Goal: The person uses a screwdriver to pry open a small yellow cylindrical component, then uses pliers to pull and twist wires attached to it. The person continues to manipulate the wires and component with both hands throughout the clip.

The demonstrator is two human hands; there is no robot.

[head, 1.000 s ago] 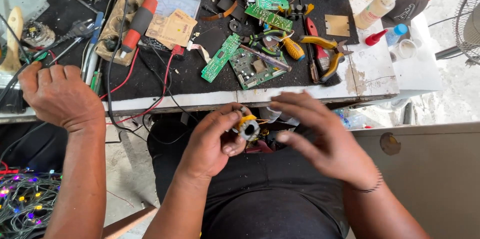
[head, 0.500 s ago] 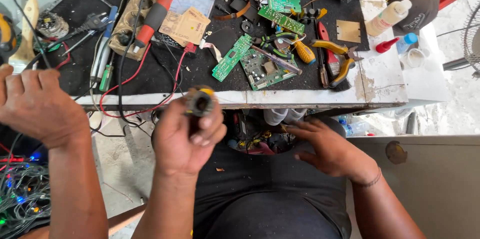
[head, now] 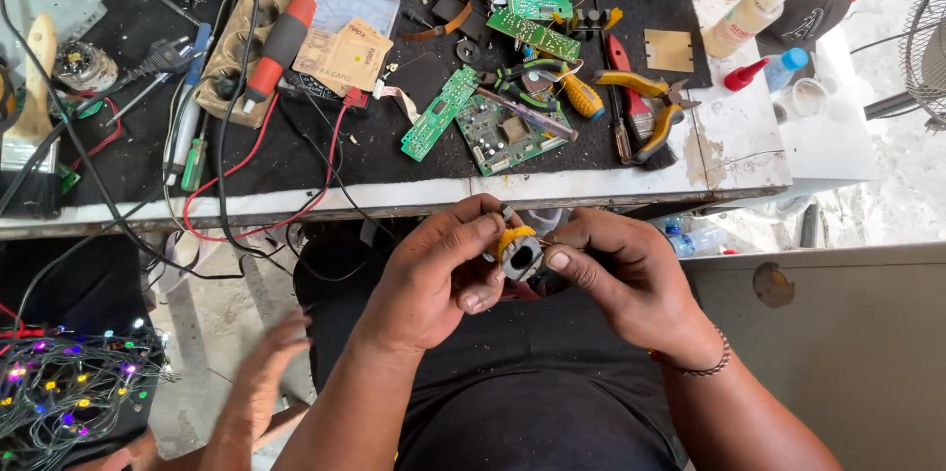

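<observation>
**Small wound part pinched between both hands**

Head view: You held a small part (head: pixel 518 252) just below the bench (head: pixel 749 151) edge, over your lap. It showed a yellow band, likely tape over a winding, and a pale grey face turned toward the camera. Your left hand (head: pixel 439 279) curled around it from the left, fingertips pressing its side. Your right hand (head: pixel 619 279) closed on it from the other side, thumb laid against the grey face. Both hands gripped the part; neither was free.

By its look, the part was light and stiff, with a hard core. Its yellow wrap seemed the delicate zone, and any fine wire underneath could nick or snap. The rigid grey body looked like the safer place to grip, as your thumb did. Being so small, it could easily slip from your fingers.

On the bench lay green boards (head: pixel 498 126), a yellow-handled screwdriver (head: pixel 579 95), pliers (head: pixel 658 106) and a red-handled iron (head: pixel 284 37). Another person's hand (head: pixel 264 372) hung at lower left, blurred, beside coloured lights (head: pixel 69 392).
</observation>
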